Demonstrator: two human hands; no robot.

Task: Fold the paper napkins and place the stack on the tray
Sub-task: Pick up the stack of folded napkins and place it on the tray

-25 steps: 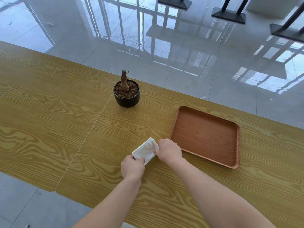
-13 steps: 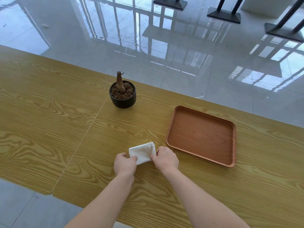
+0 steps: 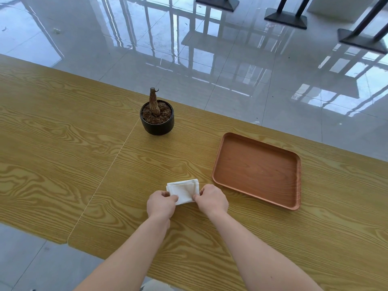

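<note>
A small white folded stack of paper napkins (image 3: 184, 189) lies flat on the wooden table (image 3: 63, 143), just left of the brown rectangular tray (image 3: 257, 170). My left hand (image 3: 161, 204) pinches the stack's near left corner. My right hand (image 3: 212, 198) pinches its near right corner. Both hands hide the stack's near edge. Nothing lies in the tray.
A black pot with a bare brown stump in soil (image 3: 157, 116) stands behind the napkins. A seam (image 3: 109, 173) runs across the tabletop left of the hands. Beyond the table's far edge lies glossy tiled floor with black table bases (image 3: 285, 17).
The napkin stack has turned from a tilted diagonal to lie square on the table. Both hands have kept their hold on it at its near corners.
</note>
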